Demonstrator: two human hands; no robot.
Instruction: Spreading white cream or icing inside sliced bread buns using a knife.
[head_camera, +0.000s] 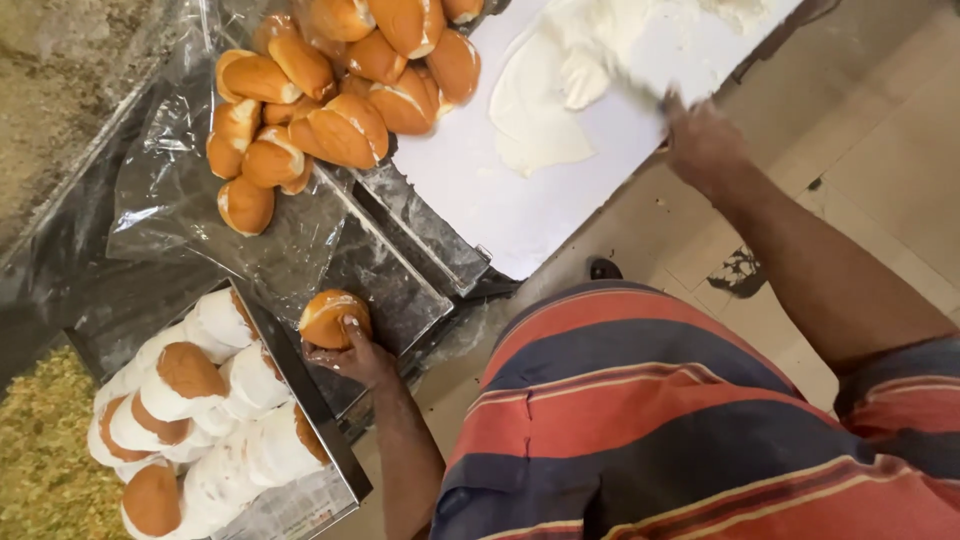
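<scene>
At far left, a tray (345, 470) holds cream-coated buns (215, 420). Just right of it, your left hand (350, 355) grips a plain golden bun (333, 316) from below, its long axis roughly level. Up beyond lies the heap of plain buns (340, 90) on clear plastic. Farther right, cream (545, 100) is spread on the white board (520, 200); your right hand (700, 140) reaches into it, but blur hides its grip. The bun is nearer the tray than the cream.

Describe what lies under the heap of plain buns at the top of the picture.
The heap of plain buns rests on a crinkled clear plastic sheet spread over a metal tray. What lies beneath the heap's middle is covered by the buns themselves.
</scene>
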